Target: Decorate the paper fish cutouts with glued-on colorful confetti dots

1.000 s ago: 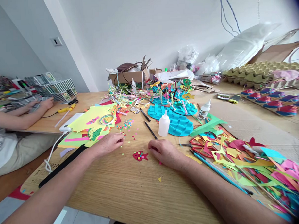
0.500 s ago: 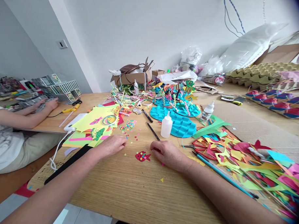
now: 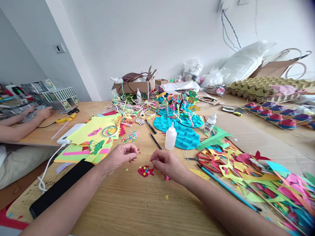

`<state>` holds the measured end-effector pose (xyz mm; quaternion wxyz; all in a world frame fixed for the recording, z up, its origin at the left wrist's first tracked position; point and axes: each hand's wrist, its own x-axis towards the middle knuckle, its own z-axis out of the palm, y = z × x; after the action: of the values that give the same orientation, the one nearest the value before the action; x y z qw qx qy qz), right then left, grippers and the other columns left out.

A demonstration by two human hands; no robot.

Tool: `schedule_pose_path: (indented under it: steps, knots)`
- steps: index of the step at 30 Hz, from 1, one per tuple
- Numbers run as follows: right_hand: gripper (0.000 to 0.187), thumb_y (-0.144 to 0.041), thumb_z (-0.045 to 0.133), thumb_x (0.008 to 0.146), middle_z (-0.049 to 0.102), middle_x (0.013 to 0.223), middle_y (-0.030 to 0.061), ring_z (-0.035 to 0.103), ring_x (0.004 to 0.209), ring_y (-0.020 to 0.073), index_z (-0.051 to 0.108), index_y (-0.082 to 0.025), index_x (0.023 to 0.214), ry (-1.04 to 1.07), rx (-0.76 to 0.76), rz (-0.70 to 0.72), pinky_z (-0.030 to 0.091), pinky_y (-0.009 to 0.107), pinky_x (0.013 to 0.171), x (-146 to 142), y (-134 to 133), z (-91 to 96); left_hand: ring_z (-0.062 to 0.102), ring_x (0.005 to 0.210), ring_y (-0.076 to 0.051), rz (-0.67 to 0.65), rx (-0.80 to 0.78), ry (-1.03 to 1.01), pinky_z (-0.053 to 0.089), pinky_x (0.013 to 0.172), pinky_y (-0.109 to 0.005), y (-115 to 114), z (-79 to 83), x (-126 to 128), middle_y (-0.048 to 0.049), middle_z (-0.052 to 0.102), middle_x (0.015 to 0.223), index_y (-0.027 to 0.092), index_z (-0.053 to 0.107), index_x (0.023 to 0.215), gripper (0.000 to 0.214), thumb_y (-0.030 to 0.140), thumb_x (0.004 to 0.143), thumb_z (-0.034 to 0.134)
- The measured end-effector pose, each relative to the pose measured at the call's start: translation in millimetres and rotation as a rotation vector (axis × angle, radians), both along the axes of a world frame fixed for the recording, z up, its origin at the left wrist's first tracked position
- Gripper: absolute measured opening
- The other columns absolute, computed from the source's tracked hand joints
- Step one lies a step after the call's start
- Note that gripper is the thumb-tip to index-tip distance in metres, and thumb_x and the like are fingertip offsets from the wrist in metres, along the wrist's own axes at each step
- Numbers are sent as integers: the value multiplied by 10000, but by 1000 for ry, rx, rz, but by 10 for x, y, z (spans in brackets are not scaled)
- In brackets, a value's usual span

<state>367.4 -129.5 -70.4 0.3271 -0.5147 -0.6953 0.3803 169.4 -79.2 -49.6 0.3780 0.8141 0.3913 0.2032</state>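
A small red paper fish [image 3: 145, 171] with coloured dots lies flat on the wooden table, between and slightly below my hands. Above and left of it, my left hand [image 3: 122, 158] has thumb and index finger pinched together. My right hand [image 3: 166, 165] is just right of the fish, its thumb and fingertips also closed. Whatever either pinch holds is too small or hidden to tell. A black pencil [image 3: 155, 141] lies behind my right hand, near a white squeeze bottle [image 3: 171, 138]. Loose paper dots [image 3: 131, 136] are scattered behind my left hand.
Yellow paper sheets [image 3: 79, 131] and a black case [image 3: 61, 186] lie left. Red-handled scissors [image 3: 213, 159] and colourful paper scraps [image 3: 263, 176] cover the right. Blue paper-covered ovals [image 3: 188, 139] and a glue bottle [image 3: 210, 123] stand behind. Another person's hands [image 3: 42, 113] are at far left.
My left hand has turned, and its thumb and index finger now show in a pinch. The right hand's fingertips have come up slightly off the table. The view has shifted a little right.
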Motion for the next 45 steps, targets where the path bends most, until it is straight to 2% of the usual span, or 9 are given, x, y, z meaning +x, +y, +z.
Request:
schedule_pose_path:
  steps: [4,7,15,21,28,32,36,40,45]
  knots:
    - [131,-68,458,659,557,566,-37,513,503,75,546,-164,673,138,-100,9,370,158,452,-77,93,60,483,599,-90,67,-327,-398,399,579,-207,-34,0,125,19,517,661,144,496,732,112,242,716,548]
    - [116,-81,466,663,556,575,-36,541,509,79,543,-166,679,149,-96,-15,396,159,459,-123,180,71,483,600,-89,110,-386,-474,393,577,-206,-19,-43,166,11,548,669,138,526,743,129,249,705,579]
    - [59,-130,496,670,579,587,-24,550,502,88,543,-166,673,168,-90,-83,388,167,437,-229,286,-54,473,571,-92,187,-225,-438,381,540,-198,-48,-167,251,37,522,601,150,533,667,105,250,693,553]
    - [42,-169,510,678,573,555,-28,528,481,87,540,-168,650,177,-90,-120,377,171,428,-216,292,-114,454,552,-94,181,-19,-315,370,525,-196,-35,-274,272,42,505,586,162,531,671,100,243,719,498]
    - [84,-142,501,667,565,538,-28,514,496,87,554,-167,606,124,-69,-155,360,170,443,-245,300,-128,457,559,-94,170,70,-253,366,530,-195,-15,-373,230,43,510,603,173,517,692,83,208,742,460]
    - [97,-116,496,658,549,524,-38,491,491,79,558,-164,602,101,-67,-154,348,161,439,-250,293,-104,477,568,-99,169,28,-288,384,536,-202,-9,-360,240,40,514,602,170,515,682,70,211,718,471]
    - [90,-120,499,675,544,514,-45,481,473,70,561,-160,624,108,-89,-124,351,151,432,-231,284,-87,499,550,-104,166,-142,-388,398,504,-202,-26,-313,258,38,531,590,165,510,702,77,239,684,506]
    - [93,-126,492,691,531,517,-47,471,467,65,550,-158,626,126,-100,-100,355,151,433,-210,285,-67,531,589,-115,179,-263,-439,416,527,-211,-60,-260,248,20,566,624,155,510,781,138,279,721,514]
    - [118,-104,477,691,515,506,-48,468,473,67,528,-161,602,122,-108,-97,356,152,439,-197,279,-39,490,582,-109,155,-206,-372,410,530,-214,-56,-258,234,24,528,633,156,517,762,144,296,729,516]
